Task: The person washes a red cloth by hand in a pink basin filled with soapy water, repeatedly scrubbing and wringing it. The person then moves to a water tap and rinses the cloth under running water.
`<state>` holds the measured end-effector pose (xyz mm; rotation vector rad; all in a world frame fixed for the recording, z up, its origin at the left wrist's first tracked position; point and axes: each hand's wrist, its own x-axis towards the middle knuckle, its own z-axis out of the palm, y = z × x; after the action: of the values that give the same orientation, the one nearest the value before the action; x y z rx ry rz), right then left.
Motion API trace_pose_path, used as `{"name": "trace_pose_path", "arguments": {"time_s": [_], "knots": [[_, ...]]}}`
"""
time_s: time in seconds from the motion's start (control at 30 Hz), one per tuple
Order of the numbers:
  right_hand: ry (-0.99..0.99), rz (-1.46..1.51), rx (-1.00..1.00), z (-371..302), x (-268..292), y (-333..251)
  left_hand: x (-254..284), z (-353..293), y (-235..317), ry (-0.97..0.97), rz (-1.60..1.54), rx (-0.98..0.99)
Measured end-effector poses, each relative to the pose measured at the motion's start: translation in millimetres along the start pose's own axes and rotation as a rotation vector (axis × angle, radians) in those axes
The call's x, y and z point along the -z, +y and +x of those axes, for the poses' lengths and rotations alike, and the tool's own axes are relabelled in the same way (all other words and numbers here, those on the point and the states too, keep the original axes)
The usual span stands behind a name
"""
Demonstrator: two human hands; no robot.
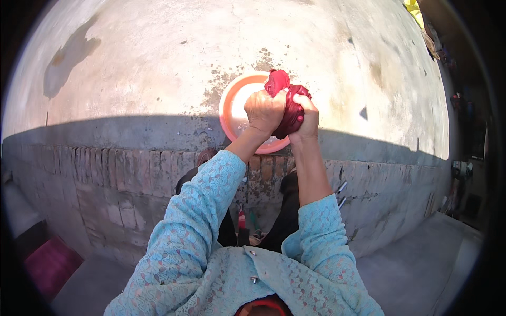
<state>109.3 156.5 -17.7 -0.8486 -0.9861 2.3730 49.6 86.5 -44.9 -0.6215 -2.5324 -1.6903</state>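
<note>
A bunched, twisted dark red cloth (290,116) is gripped between my two hands. My left hand (263,110) is closed round one part of it, and a brighter red end (276,81) sticks out above that fist. My right hand (308,117) wraps the darker bulk from the right side, thumb on top. Both hands are over the right part of an orange-pink basin (226,113), which they and the cloth partly cover. Its inside is bright with sunlight on the left, so the contents are hard to make out.
The basin stands on a concrete floor (158,79) with wet spots around it, by a brick edge (132,168). My legs are below that edge. A dark pink thing (52,266) lies at the lower left; assorted objects crowd the shaded far right.
</note>
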Motion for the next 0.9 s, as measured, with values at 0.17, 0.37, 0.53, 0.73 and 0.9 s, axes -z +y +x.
{"name": "trace_pose_path", "arguments": {"time_s": [0.17, 0.37, 0.53, 0.73, 0.9], "knots": [[-0.145, -0.058, 0.037, 1, 2, -11, 5, 16, -11, -0.068, -0.275, 0.226], [-0.18, -0.251, 0.032, -6, 9, -30, 36, 45, -9, -0.118, -1.228, 0.626], [0.035, -0.456, 0.256, 1, 26, -37, 42, 49, -21, 0.002, -0.994, 0.664], [0.233, -0.526, 0.356, 5, 64, -62, 57, 51, -16, -0.02, -0.735, 0.765], [0.143, -0.249, 0.474, 8, 64, -59, 53, 49, -10, -0.022, -0.937, 0.707]]}}
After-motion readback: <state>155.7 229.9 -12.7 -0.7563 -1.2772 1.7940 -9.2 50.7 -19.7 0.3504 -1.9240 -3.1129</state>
